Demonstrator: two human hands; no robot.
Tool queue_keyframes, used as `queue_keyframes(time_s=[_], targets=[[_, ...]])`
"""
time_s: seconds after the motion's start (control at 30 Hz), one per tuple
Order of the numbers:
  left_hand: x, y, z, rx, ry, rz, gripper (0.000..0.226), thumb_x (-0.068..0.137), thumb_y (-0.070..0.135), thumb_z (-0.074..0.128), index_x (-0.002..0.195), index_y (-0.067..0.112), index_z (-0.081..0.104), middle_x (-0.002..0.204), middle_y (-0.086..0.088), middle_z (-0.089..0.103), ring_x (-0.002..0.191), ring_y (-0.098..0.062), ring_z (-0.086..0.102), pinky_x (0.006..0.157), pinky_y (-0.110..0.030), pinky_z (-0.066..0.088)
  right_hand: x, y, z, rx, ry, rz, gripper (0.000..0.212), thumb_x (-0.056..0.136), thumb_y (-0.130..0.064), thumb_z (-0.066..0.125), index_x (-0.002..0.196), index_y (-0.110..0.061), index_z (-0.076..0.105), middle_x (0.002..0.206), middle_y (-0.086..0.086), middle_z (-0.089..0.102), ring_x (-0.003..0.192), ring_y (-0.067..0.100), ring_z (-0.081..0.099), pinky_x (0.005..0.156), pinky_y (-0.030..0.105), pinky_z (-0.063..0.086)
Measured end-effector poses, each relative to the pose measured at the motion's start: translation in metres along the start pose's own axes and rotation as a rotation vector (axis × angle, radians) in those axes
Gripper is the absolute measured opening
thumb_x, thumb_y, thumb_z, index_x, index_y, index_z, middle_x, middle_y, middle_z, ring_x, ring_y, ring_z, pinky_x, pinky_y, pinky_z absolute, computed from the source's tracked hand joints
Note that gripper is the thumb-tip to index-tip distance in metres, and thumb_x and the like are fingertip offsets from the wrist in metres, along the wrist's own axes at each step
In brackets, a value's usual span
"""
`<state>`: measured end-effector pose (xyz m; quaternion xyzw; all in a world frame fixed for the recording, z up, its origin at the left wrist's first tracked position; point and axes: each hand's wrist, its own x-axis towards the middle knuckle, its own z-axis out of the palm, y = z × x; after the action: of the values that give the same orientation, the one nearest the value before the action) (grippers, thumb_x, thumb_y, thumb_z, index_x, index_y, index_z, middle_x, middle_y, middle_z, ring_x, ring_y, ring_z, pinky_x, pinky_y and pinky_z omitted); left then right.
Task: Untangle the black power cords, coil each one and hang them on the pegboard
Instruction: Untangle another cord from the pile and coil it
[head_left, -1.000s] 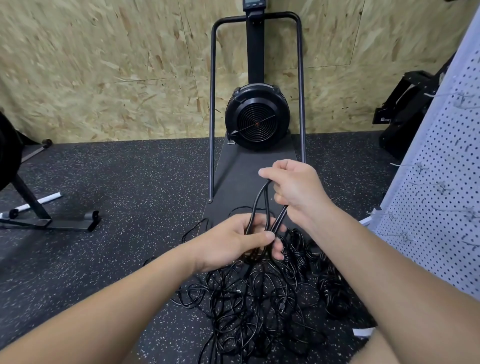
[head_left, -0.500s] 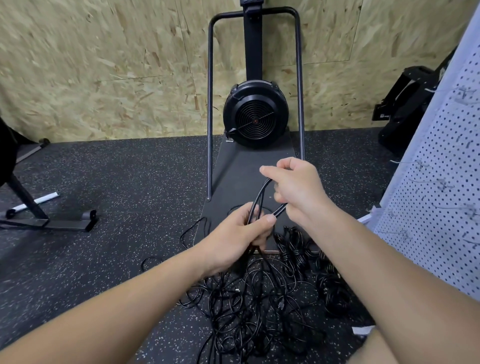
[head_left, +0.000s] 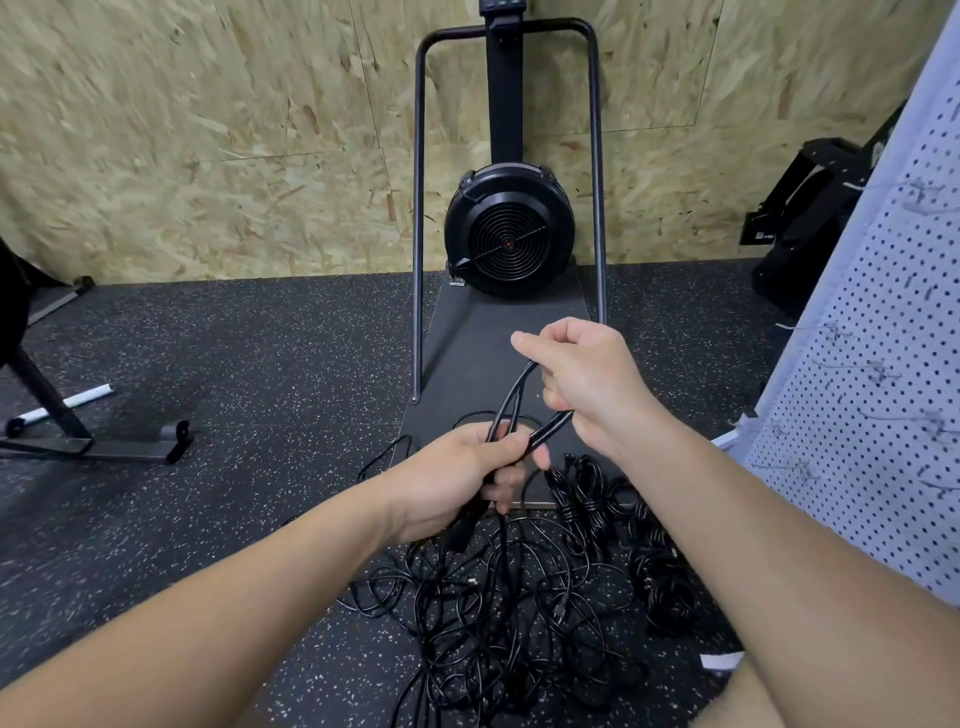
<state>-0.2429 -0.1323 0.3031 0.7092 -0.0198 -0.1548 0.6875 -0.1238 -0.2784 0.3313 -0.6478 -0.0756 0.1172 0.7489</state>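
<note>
Head view: two hands, left hand and right hand, grip one cord.

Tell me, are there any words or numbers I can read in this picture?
None can be read.
Small white label on the black metal frame at the right: too small and blurred.
Screen on top of the black fan machine: cut off, nothing legible.
</note>
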Motion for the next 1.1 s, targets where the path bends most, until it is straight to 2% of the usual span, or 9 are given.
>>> queue_keyframes(time_s=[0.17, 0.37, 0.53, 0.63, 0.77, 0.83, 0.93, 1.03, 1.1], targets=[[0.001, -0.004, 0.008, 0.105, 0.177, 0.001, 0.040, 0.115, 0.042, 0.054, 0.084, 0.018, 0.061, 0.067, 0.005, 0.034, 0.060, -0.014, 0.030, 0.058, -0.028, 0.033, -0.003, 0.001, 0.006, 0.008, -0.003, 0.003, 0.030, 0.095, -0.018, 0.085, 0.089, -0.012, 0.056, 0.060, -0.004, 0.031, 0.051, 0.016, 0.021, 0.050, 0.031, 0.018], [-0.002, -0.003, 0.006, 0.141, 0.024, 0.094, 0.035, 0.119, 0.028, 0.047, 0.096, 0.006, 0.061, 0.076, -0.016, 0.057, 0.070, -0.028, 0.057, 0.068, -0.036, 0.051, -0.007, -0.003, 0.002, -0.033, -0.017, -0.012, 0.031, 0.095, -0.019, 0.085, 0.090, -0.010, 0.056, 0.059, -0.005, 0.029, 0.050, 0.016, 0.020, 0.047, 0.029, 0.019], [-0.001, 0.000, 0.002, 0.031, 0.042, 0.072, 0.032, 0.118, 0.029, 0.049, 0.103, 0.004, 0.064, 0.063, -0.002, 0.038, 0.051, -0.015, 0.034, 0.049, -0.025, 0.033, -0.008, -0.004, 0.000, 0.013, -0.033, -0.038, 0.032, 0.099, -0.028, 0.083, 0.089, -0.012, 0.057, 0.059, -0.006, 0.033, 0.052, 0.016, 0.023, 0.050, 0.032, 0.022], [0.005, -0.004, -0.005, 0.044, 0.129, 0.101, 0.033, 0.119, 0.030, 0.047, 0.100, 0.006, 0.059, 0.062, -0.001, 0.036, 0.050, -0.015, 0.031, 0.047, -0.025, 0.032, -0.008, -0.001, 0.000, 0.003, -0.075, -0.057, 0.034, 0.105, -0.040, 0.074, 0.098, -0.007, 0.066, 0.072, 0.002, 0.054, 0.057, 0.017, 0.049, 0.063, 0.038, 0.048], [0.013, -0.009, -0.020, -0.025, 0.305, 0.128, 0.034, 0.119, 0.034, 0.046, 0.094, 0.013, 0.056, 0.062, 0.001, 0.038, 0.052, -0.016, 0.032, 0.049, -0.026, 0.032, -0.006, 0.014, -0.004, -0.008, -0.117, 0.106, 0.038, 0.117, -0.036, 0.052, 0.127, -0.003, 0.068, 0.111, 0.015, 0.080, 0.096, 0.033, 0.080, 0.095, 0.047, 0.066], [0.018, -0.007, -0.029, -0.088, 0.385, 0.139, 0.035, 0.119, 0.035, 0.046, 0.092, 0.016, 0.056, 0.062, 0.002, 0.038, 0.053, -0.014, 0.031, 0.049, -0.025, 0.031, -0.012, 0.028, -0.005, -0.205, -0.235, 0.186, 0.024, 0.114, -0.015, 0.054, 0.131, -0.004, 0.068, 0.117, 0.016, 0.080, 0.104, 0.031, 0.081, 0.098, 0.046, 0.065], [0.023, 0.000, -0.038, -0.195, 0.461, 0.148, 0.035, 0.118, 0.036, 0.046, 0.090, 0.018, 0.056, 0.062, 0.005, 0.038, 0.054, -0.012, 0.031, 0.050, -0.024, 0.029, -0.026, 0.054, -0.002, -0.604, -0.584, 0.262, 0.036, 0.099, 0.001, 0.066, 0.133, -0.013, 0.070, 0.125, 0.002, 0.078, 0.118, 0.018, 0.075, 0.111, 0.040, 0.058], [0.027, 0.006, -0.047, -0.297, 0.507, 0.160, 0.034, 0.118, 0.036, 0.047, 0.089, 0.020, 0.055, 0.063, 0.006, 0.037, 0.053, -0.011, 0.031, 0.049, -0.023, 0.028, -0.043, 0.071, 0.006, -0.788, -0.828, 0.257, 0.048, 0.093, -0.020, 0.081, 0.138, -0.028, 0.067, 0.135, -0.008, 0.070, 0.125, 0.005, 0.065, 0.115, 0.033, 0.050], [0.029, 0.007, -0.056, -0.311, 0.541, 0.172, 0.035, 0.118, 0.038, 0.047, 0.088, 0.021, 0.053, 0.064, 0.007, 0.036, 0.052, -0.011, 0.031, 0.050, -0.024, 0.028, -0.051, 0.075, 0.008, -0.850, -0.899, 0.220, 0.042, 0.087, -0.039, 0.085, 0.127, -0.035, 0.070, 0.120, -0.001, 0.073, 0.104, 0.007, 0.064, 0.098, 0.033, 0.051]])
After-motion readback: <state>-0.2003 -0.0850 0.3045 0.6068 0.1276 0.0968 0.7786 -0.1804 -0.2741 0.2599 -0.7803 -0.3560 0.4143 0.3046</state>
